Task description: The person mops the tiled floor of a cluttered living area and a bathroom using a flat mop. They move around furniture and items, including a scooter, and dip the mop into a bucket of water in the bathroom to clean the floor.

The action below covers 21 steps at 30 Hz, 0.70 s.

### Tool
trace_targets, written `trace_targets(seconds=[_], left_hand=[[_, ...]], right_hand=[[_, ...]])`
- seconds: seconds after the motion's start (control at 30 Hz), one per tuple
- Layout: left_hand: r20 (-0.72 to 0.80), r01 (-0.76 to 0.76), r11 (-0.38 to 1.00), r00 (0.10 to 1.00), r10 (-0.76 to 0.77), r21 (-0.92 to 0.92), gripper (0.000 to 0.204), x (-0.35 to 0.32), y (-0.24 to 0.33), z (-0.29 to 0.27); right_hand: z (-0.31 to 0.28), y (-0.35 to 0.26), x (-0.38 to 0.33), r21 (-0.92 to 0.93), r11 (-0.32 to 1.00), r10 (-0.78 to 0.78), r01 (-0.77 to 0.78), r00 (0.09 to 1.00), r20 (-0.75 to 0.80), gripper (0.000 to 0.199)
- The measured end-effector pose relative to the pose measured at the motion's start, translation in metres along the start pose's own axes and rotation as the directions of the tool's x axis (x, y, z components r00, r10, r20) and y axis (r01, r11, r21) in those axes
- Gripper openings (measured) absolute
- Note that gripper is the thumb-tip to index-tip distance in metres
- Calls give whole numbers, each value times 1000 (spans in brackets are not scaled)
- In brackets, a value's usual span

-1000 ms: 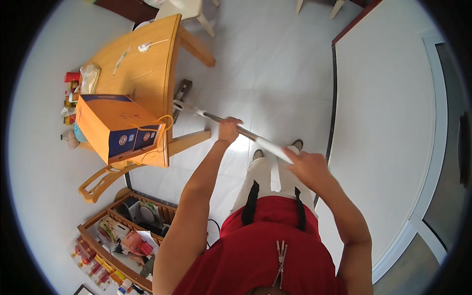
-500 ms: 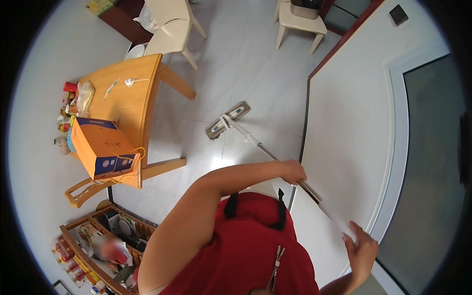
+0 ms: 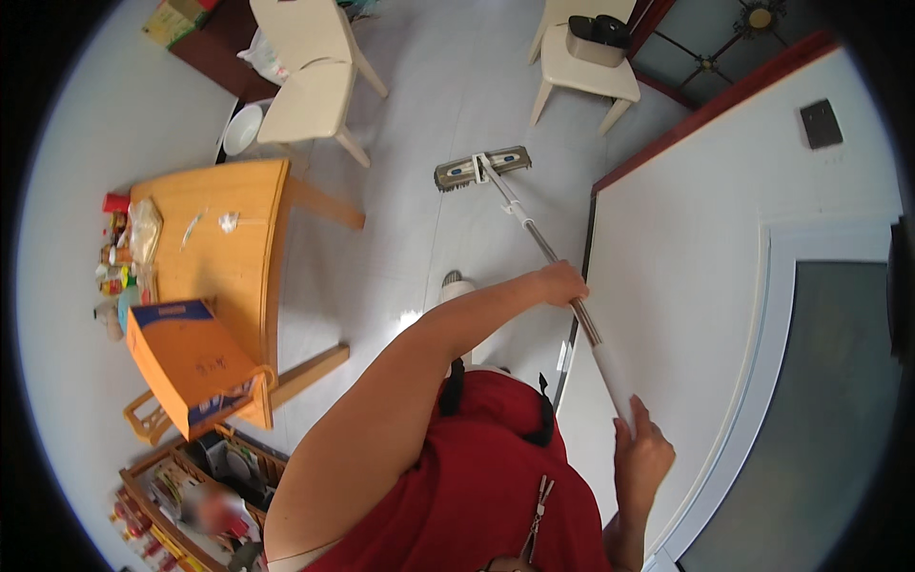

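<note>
A flat mop [image 3: 527,227] slants across the middle of the view. Its long mop head [image 3: 510,160] lies on the grey tiled floor, out ahead of me. My left hand [image 3: 562,284] is wrapped round the metal pole partway up. Lower right, my right hand [image 3: 644,458] grips the white upper end of the handle, with the thumb and fingers on either side of it. One light-coloured shoe [image 3: 457,283] shows beyond my left forearm.
A wooden table [image 3: 233,257] on the left holds an orange gift bag [image 3: 195,367] and several jars. Cream chairs [image 3: 305,100] stand at the far left and, holding a box, far right [image 3: 586,71]. A white wall [image 3: 686,229] and a glass-panelled door [image 3: 801,400] bound the right side.
The mop head has slid farther away and to the right, and turned more crosswise. My right hand has moved left and inward with the handle; my left hand has gone slightly forward.
</note>
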State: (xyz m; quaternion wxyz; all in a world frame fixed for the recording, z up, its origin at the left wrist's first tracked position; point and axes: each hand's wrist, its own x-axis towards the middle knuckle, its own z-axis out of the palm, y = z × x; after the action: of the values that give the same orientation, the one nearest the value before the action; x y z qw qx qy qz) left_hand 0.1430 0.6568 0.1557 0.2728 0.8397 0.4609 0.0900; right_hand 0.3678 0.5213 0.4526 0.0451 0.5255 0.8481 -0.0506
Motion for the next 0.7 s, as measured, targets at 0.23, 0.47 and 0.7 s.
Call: trace_targets(seconds=[0.23,0.47,0.7], left_hand=[[-245,361,932,901,-358,-33,44,-45,-184,-64],[-433,388,900,789,-436,-200,69,-60,-288,-159],[-511,367,802,628,-587,-471,79,-61,-388,-260]], right_hand=[[43,-126,190,-55,998,-23,35,979,203,46],[83,-208,381,-15,985,-168,173,970,175,49],[106,-280,593,-10,950,-310,312,946,94,40]])
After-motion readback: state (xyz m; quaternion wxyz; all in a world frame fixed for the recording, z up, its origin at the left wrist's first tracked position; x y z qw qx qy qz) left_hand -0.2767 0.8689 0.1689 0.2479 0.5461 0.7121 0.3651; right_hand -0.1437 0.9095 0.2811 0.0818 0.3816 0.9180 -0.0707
